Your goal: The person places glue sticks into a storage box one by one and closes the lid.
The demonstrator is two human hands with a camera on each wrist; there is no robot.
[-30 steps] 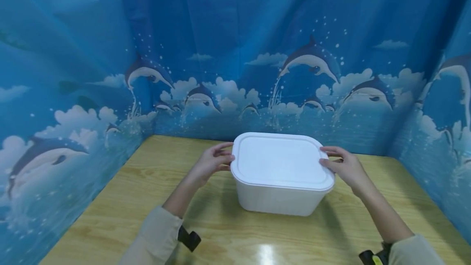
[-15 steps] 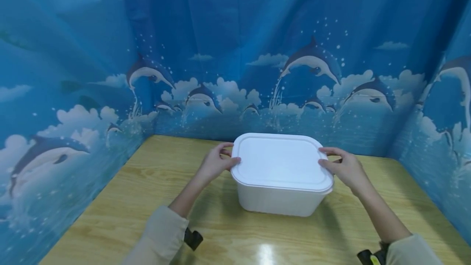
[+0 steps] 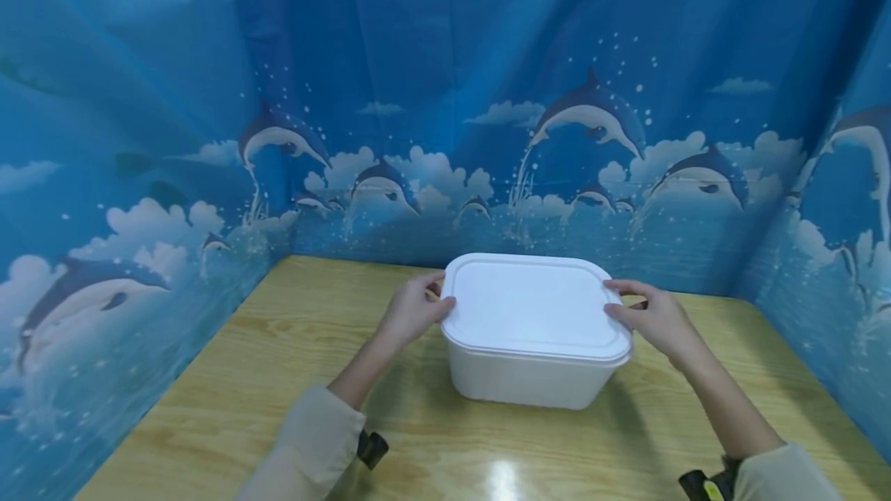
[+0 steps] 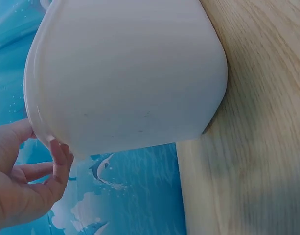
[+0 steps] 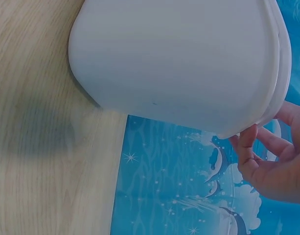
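A white plastic storage box (image 3: 529, 381) stands on the wooden table, its white lid (image 3: 532, 304) lying over the top. At the left end my left hand (image 3: 411, 311) pinches the lid's edge, thumb on top and fingers curled at the rim. In the left wrist view, that hand (image 4: 30, 178) has its bent fingertips right at the rim. My right hand (image 3: 657, 323) pinches the opposite end of the lid in the same way. The right wrist view shows its fingers (image 5: 246, 152) curled beneath the rim. What the box contains is hidden.
The wooden table (image 3: 278, 377) extends around the box. A blue dolphin-print curtain (image 3: 445, 99) encloses it at the back and on both sides. Black wrist cameras are strapped below both sleeves.
My left thumb has come onto the lid's top edge and the left hand has shifted slightly right. The lid has moved a little rightward on the box; the right hand stays nearly still.
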